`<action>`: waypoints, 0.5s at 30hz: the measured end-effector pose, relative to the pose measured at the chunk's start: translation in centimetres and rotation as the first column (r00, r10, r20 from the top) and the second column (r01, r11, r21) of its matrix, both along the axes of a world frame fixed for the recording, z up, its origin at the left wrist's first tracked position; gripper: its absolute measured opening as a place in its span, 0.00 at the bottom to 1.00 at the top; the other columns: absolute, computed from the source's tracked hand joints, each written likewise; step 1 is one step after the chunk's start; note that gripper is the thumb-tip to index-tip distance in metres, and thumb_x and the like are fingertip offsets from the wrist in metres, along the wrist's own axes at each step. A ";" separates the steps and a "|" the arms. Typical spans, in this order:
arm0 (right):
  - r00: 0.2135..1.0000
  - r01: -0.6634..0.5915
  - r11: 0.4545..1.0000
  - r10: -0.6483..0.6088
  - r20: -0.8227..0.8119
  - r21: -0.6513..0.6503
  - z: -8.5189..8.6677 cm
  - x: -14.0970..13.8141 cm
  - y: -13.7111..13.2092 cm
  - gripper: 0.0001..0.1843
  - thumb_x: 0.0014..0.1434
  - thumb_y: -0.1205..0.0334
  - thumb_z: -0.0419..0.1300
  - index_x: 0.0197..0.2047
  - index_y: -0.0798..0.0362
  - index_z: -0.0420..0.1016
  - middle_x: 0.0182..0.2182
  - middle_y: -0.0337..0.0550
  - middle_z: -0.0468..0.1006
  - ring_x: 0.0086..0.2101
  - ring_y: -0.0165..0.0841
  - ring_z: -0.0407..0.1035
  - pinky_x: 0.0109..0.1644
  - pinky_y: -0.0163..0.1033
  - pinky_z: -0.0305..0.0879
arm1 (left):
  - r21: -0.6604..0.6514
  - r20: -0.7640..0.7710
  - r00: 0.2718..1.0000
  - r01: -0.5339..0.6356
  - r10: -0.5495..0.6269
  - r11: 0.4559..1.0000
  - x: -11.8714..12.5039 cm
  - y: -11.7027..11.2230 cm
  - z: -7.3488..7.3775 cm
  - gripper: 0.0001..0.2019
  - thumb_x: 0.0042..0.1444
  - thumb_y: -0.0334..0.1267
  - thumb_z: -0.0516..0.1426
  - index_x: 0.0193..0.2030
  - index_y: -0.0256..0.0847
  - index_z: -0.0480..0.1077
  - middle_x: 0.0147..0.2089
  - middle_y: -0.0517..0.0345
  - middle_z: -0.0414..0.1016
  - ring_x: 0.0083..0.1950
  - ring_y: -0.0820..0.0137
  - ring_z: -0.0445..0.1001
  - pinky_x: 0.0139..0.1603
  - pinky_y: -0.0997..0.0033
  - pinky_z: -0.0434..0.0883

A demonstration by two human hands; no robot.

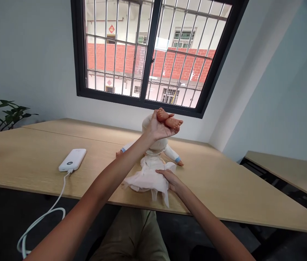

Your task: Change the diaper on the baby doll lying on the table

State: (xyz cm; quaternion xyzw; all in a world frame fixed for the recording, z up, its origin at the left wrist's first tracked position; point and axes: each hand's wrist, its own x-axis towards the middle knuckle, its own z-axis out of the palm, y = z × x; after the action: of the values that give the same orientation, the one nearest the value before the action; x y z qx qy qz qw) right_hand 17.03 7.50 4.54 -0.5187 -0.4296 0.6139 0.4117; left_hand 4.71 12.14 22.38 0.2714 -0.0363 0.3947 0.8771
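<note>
A baby doll lies on the table, its arms in white sleeves with blue cuffs spread to both sides. My left hand is closed around the doll's lower legs and holds its bare feet raised. The doll's head is hidden behind the lifted legs and my hand. Under and in front of the doll's bottom, a white diaper lies spread toward the table's near edge. My right hand grips the diaper's right side, thumb on top and the other fingers mostly hidden beneath.
On the left of the wooden table lies a white power bank, its white cable hanging over the front edge. A leafy plant stands at far left. Behind is a barred window. Another table stands at right.
</note>
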 end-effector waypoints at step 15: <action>0.200 -0.398 0.732 -0.519 0.831 0.553 1.5 1.6 2.0 0.14 0.62 0.60 0.57 0.45 0.61 0.76 0.45 0.58 0.76 0.50 0.47 0.66 0.54 0.46 0.60 | 0.061 -0.001 0.997 0.072 -0.072 0.996 -0.5 -0.4 -0.9 0.22 0.54 0.56 0.53 0.36 0.34 0.70 0.49 0.34 0.68 0.43 0.58 0.71 0.36 0.62 0.70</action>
State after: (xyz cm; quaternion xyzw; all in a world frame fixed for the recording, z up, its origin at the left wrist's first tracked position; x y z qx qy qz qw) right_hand 18.60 9.49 6.08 -0.6115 -0.7538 -0.0819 0.2261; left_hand 4.23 11.78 21.52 0.2966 -0.0586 0.3616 0.8819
